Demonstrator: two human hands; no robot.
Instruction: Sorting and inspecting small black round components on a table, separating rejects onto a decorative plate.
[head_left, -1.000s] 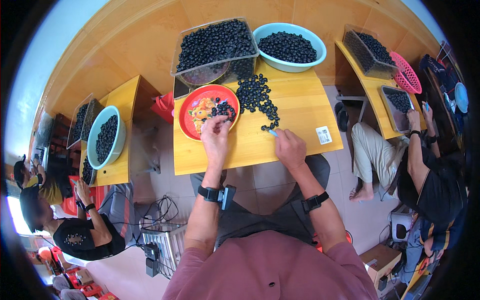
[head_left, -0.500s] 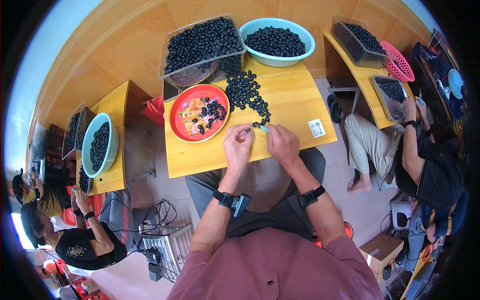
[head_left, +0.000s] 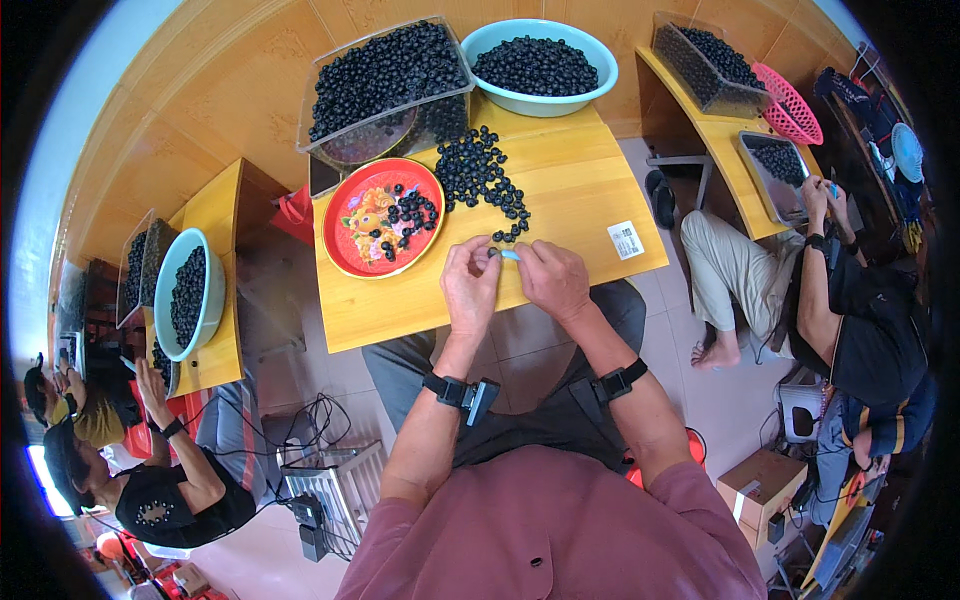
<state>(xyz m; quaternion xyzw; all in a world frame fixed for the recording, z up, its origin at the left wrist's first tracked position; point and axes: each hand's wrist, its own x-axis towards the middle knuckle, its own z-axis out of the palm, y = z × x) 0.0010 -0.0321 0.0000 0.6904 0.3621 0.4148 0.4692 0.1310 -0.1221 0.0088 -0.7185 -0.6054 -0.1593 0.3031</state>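
Note:
Between the fingertips of my left hand [head_left: 472, 290] is a small black ball [head_left: 493, 252], smooth and bead- or berry-like; its exact kind does not show. My right hand [head_left: 556, 278] pinches a small light-blue tool [head_left: 510, 255], its tip up against the ball; the working end is too small to make out. Just beyond my fingers, a loose pile of black balls [head_left: 470, 165] trails toward me across the yellow table [head_left: 575, 180]. Left of my hands lies a red round tray [head_left: 349, 254] with a flower pattern, holding several balls.
A clear bin [head_left: 440, 120] and a light-blue basin [head_left: 535, 105], both full of black balls, stand at the table's back. A white label [head_left: 626, 240] is at right. People work at side tables [head_left: 200, 375] left and right. Cables [head_left: 320, 420] lie on the floor at left.
My hands have come together, bringing the blue tool from apart to against the ball in my left fingers. The whole view has shifted slightly. At left, another person's hands have risen.

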